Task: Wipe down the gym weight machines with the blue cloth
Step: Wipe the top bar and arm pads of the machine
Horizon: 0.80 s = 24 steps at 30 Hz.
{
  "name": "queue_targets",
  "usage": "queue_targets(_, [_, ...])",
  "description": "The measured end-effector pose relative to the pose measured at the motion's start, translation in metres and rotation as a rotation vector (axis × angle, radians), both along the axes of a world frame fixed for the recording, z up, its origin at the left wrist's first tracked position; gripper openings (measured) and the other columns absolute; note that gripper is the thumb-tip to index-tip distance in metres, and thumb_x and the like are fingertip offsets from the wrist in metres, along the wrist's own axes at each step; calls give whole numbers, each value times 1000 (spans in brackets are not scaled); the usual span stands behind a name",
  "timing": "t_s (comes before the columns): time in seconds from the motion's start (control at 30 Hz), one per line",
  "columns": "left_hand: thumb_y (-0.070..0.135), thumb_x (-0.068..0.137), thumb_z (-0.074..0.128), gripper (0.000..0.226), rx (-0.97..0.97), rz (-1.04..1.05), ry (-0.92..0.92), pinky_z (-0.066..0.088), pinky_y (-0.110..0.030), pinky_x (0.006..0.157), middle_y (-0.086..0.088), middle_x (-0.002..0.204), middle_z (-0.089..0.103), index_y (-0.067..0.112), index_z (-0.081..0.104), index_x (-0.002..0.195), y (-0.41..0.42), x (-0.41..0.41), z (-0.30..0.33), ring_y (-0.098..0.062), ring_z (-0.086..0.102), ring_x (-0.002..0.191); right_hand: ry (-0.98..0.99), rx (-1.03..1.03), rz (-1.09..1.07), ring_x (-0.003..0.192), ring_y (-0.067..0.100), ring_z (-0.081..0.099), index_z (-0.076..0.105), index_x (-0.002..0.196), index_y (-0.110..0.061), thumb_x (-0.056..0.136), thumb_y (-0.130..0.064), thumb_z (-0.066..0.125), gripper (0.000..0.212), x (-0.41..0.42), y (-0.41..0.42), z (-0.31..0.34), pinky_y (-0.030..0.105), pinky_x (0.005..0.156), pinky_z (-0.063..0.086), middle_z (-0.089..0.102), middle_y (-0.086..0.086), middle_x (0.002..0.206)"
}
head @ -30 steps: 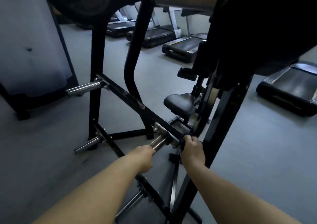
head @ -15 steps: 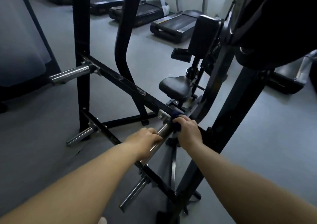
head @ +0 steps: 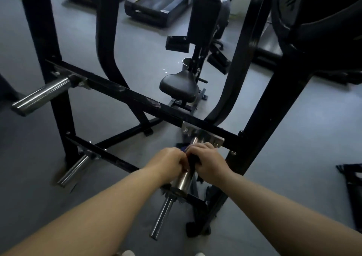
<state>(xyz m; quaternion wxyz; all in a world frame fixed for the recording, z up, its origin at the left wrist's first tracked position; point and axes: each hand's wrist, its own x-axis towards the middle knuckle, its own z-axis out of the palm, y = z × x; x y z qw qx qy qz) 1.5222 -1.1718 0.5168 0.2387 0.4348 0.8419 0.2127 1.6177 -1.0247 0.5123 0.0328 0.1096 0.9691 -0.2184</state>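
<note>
Left hand (head: 168, 162) and right hand (head: 209, 162) both curl around the chrome peg (head: 183, 178), knuckles touching. Right grips blue cloth (head: 193, 160) against it. Black frame (head: 137, 101) just beyond the peg.

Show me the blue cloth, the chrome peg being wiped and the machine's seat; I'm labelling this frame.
blue cloth (head: 183, 149): head view, blue fold showing between the hands.
chrome peg (head: 183, 178): head view, bare barrel below the hands.
seat (head: 179, 85): head view, top of the black pad.
</note>
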Motion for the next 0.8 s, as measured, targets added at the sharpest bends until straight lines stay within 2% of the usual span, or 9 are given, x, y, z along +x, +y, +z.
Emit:
queue_targets(0.1, [16, 91, 57, 24, 8, 16, -81, 50, -24, 71, 13, 93, 60, 35, 65, 81, -7, -10, -1, -6, 57, 81, 74, -105, -184, 126, 15, 37, 65, 115, -30, 88, -4, 58, 38, -5, 1, -4, 35, 110, 34, 52, -11, 135])
queue_targets(0.2, [14, 93, 52, 22, 9, 70, -90, 52, -29, 79, 10, 105, 61, 31, 66, 96, -10, -17, -1, -10, 59, 93, 99, -163, -361, 137, 13, 26, 61, 126, -29, 89, 0, 54, 48, -6, -10, -3, 30, 117, 21, 45, -13, 144])
queue_targets(0.33, [13, 93, 52, 15, 28, 209, -133, 50, -30, 73, 4, 104, 61, 27, 57, 96, -11, -16, -9, -13, 58, 87, -35, -42, -74, 137, 4, 24, 63, 120, -34, 90, -14, 59, 36, 19, -56, 6, 29, 110, 33, 50, -20, 137])
queue_targets(0.4, [12, 92, 55, 20, 47, 253, -265, 54, -33, 79, 4, 110, 57, 27, 53, 105, -11, -13, -16, -13, 59, 90, -21, -52, -100, 138, 7, 25, 62, 120, -36, 90, -15, 59, 36, 23, -45, 2, 33, 110, 35, 46, -18, 142])
queue_targets(0.5, [14, 93, 58, 41, 89, 245, -393, 56, -30, 78, 6, 122, 50, 26, 46, 130, -9, -7, -20, -12, 61, 95, 135, -347, -472, 140, 13, 30, 61, 122, -31, 90, -3, 55, 43, 7, -26, -10, 42, 117, 30, 36, -8, 151])
queue_targets(0.57, [17, 92, 61, 45, 86, 202, -391, 57, -33, 81, 7, 125, 51, 28, 47, 132, -10, -1, -24, -13, 61, 98, 228, -567, -643, 140, 8, 30, 62, 121, -26, 92, -2, 55, 38, 6, -42, -17, 38, 119, 26, 35, -7, 150])
queue_targets(0.63, [16, 90, 62, 43, 75, 183, -394, 57, -38, 86, 8, 124, 54, 29, 49, 130, -12, 3, -28, -12, 61, 102, 286, -626, -684, 136, -1, 30, 64, 114, -28, 94, -8, 57, 29, 22, -74, -23, 29, 117, 25, 37, -15, 144])
queue_targets(0.7, [15, 90, 62, 44, 52, 171, -392, 56, -39, 87, 8, 121, 57, 29, 49, 129, -12, 4, -28, -10, 61, 102, 304, -693, -719, 132, 0, 36, 64, 108, -30, 96, -13, 56, 23, 41, -99, -19, 27, 108, 37, 40, -18, 140])
queue_targets(0.8, [13, 90, 61, 53, 9, 153, -393, 56, -38, 86, 5, 118, 55, 31, 43, 136, -5, 0, -23, -13, 60, 99, 280, -1100, -928, 112, 22, 59, 56, 114, -24, 99, -12, 50, 20, 26, -71, -20, 36, 81, 57, 54, 3, 128])
